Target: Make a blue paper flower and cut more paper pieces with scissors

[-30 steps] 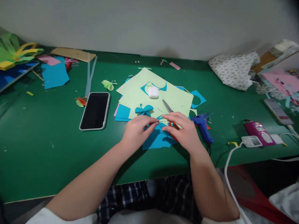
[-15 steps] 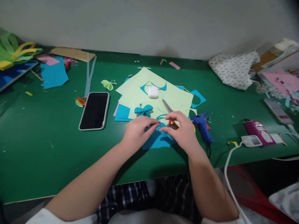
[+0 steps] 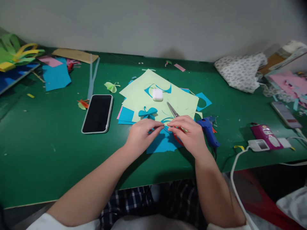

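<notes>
My left hand [image 3: 145, 133] pinches something too small to make out between thumb and fingertips, above a blue paper sheet [image 3: 160, 143]. Close by on the right, my right hand [image 3: 189, 132] has its thumb and forefinger nearly together; whether anything is between them is unclear. Under my right hand lie scissors [image 3: 173, 110], blades pointing up and left over pale green sheets [image 3: 136, 92]. A blue paper butterfly [image 3: 148, 112] rests just beyond my left hand. Farther back on the sheets sits a small white case [image 3: 157, 95].
A black-screened phone [image 3: 97, 113] lies left of the sheets, near a green paper butterfly [image 3: 111, 87]. Right of my right hand is a blue glue gun [image 3: 209, 131]. A purple device [image 3: 266, 136] and white cable [image 3: 233, 175] are farther right.
My right hand has turned slightly, its fingers closer together and covering more of the scissors' handles. My left hand has stayed in place with its pinch.
</notes>
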The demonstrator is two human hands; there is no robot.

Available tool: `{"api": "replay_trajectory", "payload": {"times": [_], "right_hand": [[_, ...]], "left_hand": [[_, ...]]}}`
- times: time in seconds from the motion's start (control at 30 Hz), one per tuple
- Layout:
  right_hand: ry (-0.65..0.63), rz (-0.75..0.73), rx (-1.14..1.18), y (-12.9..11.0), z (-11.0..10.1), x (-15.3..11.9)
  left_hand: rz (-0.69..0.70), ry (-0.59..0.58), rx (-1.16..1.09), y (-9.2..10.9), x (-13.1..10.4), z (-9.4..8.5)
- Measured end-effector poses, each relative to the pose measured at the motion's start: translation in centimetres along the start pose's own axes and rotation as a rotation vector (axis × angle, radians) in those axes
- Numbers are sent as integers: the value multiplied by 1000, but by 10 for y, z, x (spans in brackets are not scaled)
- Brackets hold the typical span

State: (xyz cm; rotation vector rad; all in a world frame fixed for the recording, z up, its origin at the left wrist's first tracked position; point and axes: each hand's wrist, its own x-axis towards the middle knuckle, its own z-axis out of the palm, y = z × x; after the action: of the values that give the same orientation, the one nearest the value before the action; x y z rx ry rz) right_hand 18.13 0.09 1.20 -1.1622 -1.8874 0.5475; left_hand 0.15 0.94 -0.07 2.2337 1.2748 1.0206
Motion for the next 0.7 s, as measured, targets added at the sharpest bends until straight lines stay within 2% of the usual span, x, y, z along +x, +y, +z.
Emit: {"api": "replay_trajectory", "payload": {"times": [0.2, 0.4, 0.6, 0.7], "right_hand": [[-47, 104, -21, -2, 0, -1], [-59, -12, -22, -2, -1, 0], [25, 7, -7, -1, 0, 0], [47, 39, 20, -2, 0, -1]], "left_hand": [[-10, -5, 14, 1, 1, -1], [-5, 8, 16, -1, 1, 0], [12, -6, 15, 0, 0, 0], [-34, -8, -30, 1, 0, 0]]}}
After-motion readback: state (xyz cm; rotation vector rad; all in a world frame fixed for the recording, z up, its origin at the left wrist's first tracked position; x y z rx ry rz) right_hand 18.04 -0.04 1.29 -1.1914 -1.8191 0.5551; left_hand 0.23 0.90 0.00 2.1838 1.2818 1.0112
